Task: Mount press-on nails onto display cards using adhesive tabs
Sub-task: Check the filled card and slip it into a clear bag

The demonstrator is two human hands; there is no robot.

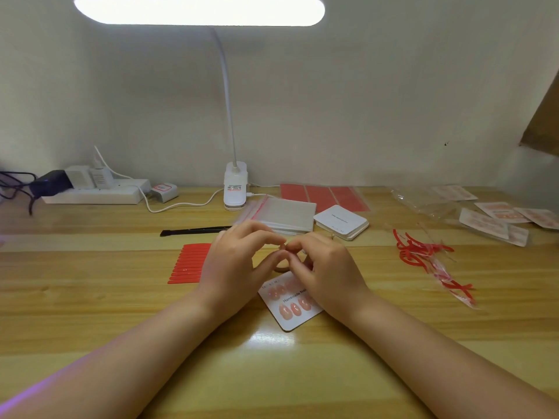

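A wooden table (90,303) is seen spanning the whole view, backed by a pale wall (363,101). A white clip lamp (235,186) is stood at the table's far edge, its lit bar (199,10) held overhead on a bent neck. A white power strip (96,190) with several plugs is placed far left, a small white box (165,192) just beside it. Both forearms are extended over the table, and the left hand (233,264) and right hand (328,267) are brought together at the fingertips, pinching one small item between them; it is too small to identify, possibly a nail or a tab. Under the right hand a white display card (290,316) marked "Handmade Nails" is laid flat, with pink press-on nails (295,309) mounted on it in two rows, partly hidden by the wrist. A red sheet of adhesive strips (189,264) is laid just left of the left hand. Behind the hands, a stack of clear zip bags (287,216) with red seal lines is seen; contents cannot be told. Beside it a stack of blank cards (341,222) is placed, and red tab sheets (323,195) are laid behind. A black tool (193,230) is laid far left of the bags. At right, peeled red backing scraps (423,252) are piled with clear film, and finished cards in clear sleeves (499,219) are spread far right.
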